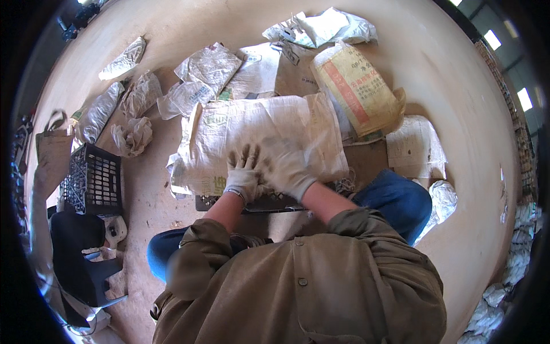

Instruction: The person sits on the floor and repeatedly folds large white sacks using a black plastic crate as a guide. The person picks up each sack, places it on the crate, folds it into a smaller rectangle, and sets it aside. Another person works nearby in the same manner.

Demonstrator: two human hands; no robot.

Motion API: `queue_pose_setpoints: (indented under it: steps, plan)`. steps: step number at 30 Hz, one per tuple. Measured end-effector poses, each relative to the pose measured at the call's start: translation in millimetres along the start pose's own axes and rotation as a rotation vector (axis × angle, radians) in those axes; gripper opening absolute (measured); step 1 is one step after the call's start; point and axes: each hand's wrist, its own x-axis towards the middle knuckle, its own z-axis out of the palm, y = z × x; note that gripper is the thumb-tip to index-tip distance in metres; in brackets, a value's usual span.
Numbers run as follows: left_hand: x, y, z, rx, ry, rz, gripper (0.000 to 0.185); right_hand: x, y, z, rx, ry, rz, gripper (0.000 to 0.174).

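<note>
Before me a white woven sack lies spread flat over a black plastic crate, whose near edge shows below it. My left hand, in a soiled pale work glove, rests on the sack's near part with its fingers spread. Just right of it, my right hand is gloved too and blurred by motion above or on the sack. I cannot tell whether its fingers touch the cloth. Neither hand shows a grip on anything.
Behind the sack lie folded white sacks and a yellow printed sack. A black plastic crate and a dark plastic stool stand at left. Crumpled plastic lies near them. A flattened carton is at right.
</note>
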Motion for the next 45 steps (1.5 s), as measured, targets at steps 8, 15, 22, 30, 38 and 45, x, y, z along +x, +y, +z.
queue_pose_setpoints:
  steps: [8, 15, 22, 30, 38, 45]
  plan:
    - [-11.8, 2.6, -14.3, -0.195, 0.068, -0.050, 0.091, -48.9, 92.9, 0.7, -0.384, -0.257, 0.372, 0.076]
    - [-26.2, -32.9, -7.9, -0.181, 0.101, -0.288, 0.088, -61.7, 126.4, 30.4, 0.075, -0.014, 0.762, 0.079]
    - [-71.6, -133.9, 31.7, -0.596, -0.031, -1.077, 0.095, -65.0, 145.9, 43.9, 0.258, 0.100, 0.906, 0.075]
    - [-70.4, -154.8, 60.8, -2.036, 0.605, -0.889, 0.080, -73.7, 196.1, 34.7, 1.142, -0.039, 1.371, 0.062]
    - [-77.3, -104.8, 11.8, -0.051, 0.804, -1.110, 0.070, -69.5, 214.0, 4.2, 0.823, -0.014, 1.032, 0.027]
    - [-27.6, 46.3, -33.5, -0.204, 0.355, -0.076, 0.071, -74.1, 204.6, -26.1, 0.701, 0.128, 0.962, 0.028]
